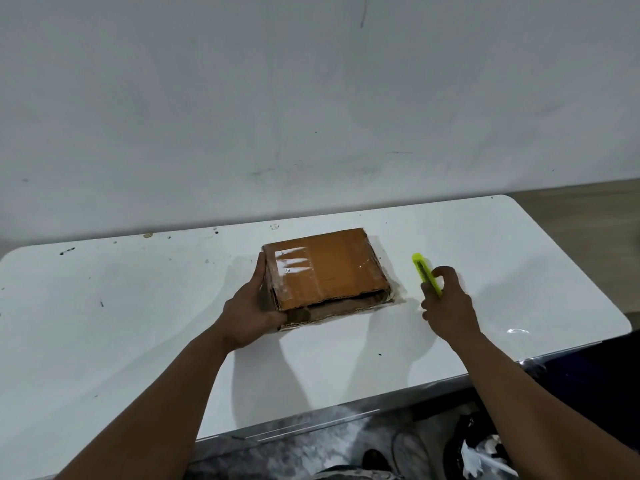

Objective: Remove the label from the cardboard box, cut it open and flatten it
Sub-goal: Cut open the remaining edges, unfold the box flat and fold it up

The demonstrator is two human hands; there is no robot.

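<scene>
A flat brown cardboard box (pixel 332 271) lies on the white table (pixel 138 306), wrapped in shiny clear tape. Remnants of a white label (pixel 292 261) show on the left part of its top. My left hand (pixel 254 306) holds the box at its near left corner, thumb up along the left side. My right hand (pixel 446 303) is to the right of the box, apart from it, and grips a yellow-green utility knife (pixel 426 273) that points away from me. The blade is too small to make out.
The table's far edge meets a scuffed white wall (pixel 311 98). Its rounded right end (pixel 609 306) drops off to the floor. Below the near edge lie dark bags and white plastic (pixel 481 452) on a grey floor.
</scene>
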